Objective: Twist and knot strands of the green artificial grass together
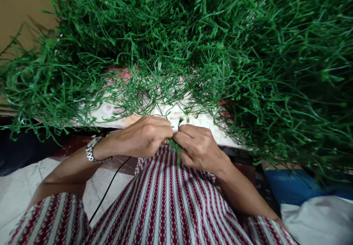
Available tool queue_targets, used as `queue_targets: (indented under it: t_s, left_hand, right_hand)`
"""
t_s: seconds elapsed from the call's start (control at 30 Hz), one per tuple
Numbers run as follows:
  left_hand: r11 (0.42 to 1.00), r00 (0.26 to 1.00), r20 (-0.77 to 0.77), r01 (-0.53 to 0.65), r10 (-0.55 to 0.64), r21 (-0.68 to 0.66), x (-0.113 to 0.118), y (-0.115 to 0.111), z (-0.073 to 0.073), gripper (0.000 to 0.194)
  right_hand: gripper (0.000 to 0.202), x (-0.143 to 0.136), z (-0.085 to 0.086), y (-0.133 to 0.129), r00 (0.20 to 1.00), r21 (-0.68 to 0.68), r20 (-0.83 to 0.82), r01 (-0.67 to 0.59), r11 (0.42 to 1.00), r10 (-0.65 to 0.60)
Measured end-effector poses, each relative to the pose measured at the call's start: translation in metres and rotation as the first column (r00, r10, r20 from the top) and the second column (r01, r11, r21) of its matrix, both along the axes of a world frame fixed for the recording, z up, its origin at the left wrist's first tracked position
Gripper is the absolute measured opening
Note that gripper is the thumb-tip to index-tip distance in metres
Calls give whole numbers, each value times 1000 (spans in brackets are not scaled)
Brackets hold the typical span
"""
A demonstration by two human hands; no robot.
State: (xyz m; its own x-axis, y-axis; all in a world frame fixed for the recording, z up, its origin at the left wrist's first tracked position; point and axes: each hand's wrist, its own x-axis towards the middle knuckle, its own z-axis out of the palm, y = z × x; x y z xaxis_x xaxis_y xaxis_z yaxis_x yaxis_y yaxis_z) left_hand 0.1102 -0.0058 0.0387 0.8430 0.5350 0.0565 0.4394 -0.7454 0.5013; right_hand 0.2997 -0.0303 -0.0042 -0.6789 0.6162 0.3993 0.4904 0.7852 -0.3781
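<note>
A red-and-white striped garment (pixel 162 208) fills the near foreground, and just above it the person's two hands meet. The left hand (pixel 143 136), with a metal wristwatch (pixel 92 150) at its wrist, is curled shut, and the right hand (pixel 200 147) is closed too; both pinch a small green sprig (pixel 175 148) between their fingertips, knuckle to knuckle. The sprig sits in the gap between the hands, touching both, its tip poking up and its tail trailing onto the stripes. Handling it well probably means a light, close grip so the thin strands do not snap. A great heap of green stringy strands (pixel 220 46) spreads beyond the hands over a floral cloth (pixel 116 110).
</note>
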Motion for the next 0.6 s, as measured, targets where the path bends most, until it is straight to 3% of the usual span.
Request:
queue_targets:
  t_s: [0.1,0.17,0.43,0.6]
  left_hand:
    - [977,977,-73,203,-199,62,1,0,3,21]
    - [958,958,-106,276,-268,75,2,0,4,20]
    - [920,910,-170,391,-379,40,2,-7,2,14]
    - [885,864,-211,466,-456,-5,4,-7,10,9]
  right_hand:
    - [12,3,2,-2,990,-60,32,-136,989,138]
    - [13,4,3,-4,977,-97,62,-199,975,205]
    - [17,8,4,-5,921,-123,122,-356,927,370]
    - [21,7,10,-4,897,-114,67,-429,896,437]
